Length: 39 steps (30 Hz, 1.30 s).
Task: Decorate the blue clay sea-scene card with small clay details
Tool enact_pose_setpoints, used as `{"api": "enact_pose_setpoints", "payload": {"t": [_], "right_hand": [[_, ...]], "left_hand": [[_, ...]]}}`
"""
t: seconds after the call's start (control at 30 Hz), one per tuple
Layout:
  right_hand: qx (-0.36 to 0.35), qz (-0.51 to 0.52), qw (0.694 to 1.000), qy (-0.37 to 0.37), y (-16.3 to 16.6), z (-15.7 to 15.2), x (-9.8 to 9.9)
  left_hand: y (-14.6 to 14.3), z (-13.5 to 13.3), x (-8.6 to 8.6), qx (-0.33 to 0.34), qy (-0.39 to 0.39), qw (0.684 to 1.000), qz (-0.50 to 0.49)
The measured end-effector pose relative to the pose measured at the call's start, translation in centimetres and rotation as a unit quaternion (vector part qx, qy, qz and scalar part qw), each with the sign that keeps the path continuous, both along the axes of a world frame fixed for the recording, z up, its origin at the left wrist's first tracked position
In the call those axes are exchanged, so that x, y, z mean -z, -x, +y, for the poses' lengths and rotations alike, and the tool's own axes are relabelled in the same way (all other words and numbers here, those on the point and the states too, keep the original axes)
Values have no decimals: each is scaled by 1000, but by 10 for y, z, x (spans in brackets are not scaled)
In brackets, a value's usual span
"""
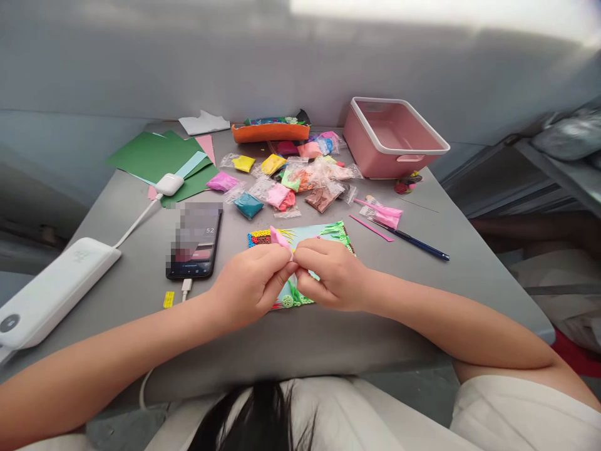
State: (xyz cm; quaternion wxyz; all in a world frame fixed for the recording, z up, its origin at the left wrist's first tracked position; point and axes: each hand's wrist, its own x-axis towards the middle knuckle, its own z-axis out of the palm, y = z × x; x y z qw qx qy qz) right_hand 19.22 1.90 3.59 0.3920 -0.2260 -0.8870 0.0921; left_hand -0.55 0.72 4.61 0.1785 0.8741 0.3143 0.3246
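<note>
At the frame's left a power bank (61,291) lies on the counter (469,275), with a phone (197,247) right of it. At centre, above the decorated card (307,232), my left hand's (251,275) grip is closed in a pinch on a pink packet (280,238), and my right hand's (333,274) grip, fingertips meeting the left's, is pinched at the packet's edge. Farther right are a tub (366,152), at upper right, and a pen (417,243).

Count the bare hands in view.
2: the left hand and right hand, close together over the colourful picture, pinching the pink packet. No other hands show.
</note>
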Motion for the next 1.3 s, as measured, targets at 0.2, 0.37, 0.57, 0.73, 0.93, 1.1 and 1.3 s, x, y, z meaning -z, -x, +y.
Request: {"api": "enact_pose_setpoints", "payload": {"t": [0.2, 0.37, 0.57, 0.73, 0.93, 1.1, 1.3], "right_hand": [[9, 2, 1000, 16, -11, 17, -2], [55, 20, 998, 1, -6, 10, 6], [80, -2, 996, -32, -4, 4, 12], [75, 0, 996, -47, -9, 9, 5], [49, 82, 992, 87, -3, -2, -5], [17, 156, 963, 218, -3, 2, -7], [11, 286, 911, 298, -8, 19, -5]], "left_hand": [[4, 4, -5, 4, -20, 1000, 18], [6, 4, -6, -62, 51, 996, 40], [4, 0, -8, -74, 146, 985, 52], [2, -5, -11, -94, 202, 973, 58], [3, -8, -13, -60, 203, 977, 0], [5, -1, 5, -121, 49, 989, -68], [2, 13, 6, -140, 355, 875, -298]]}}
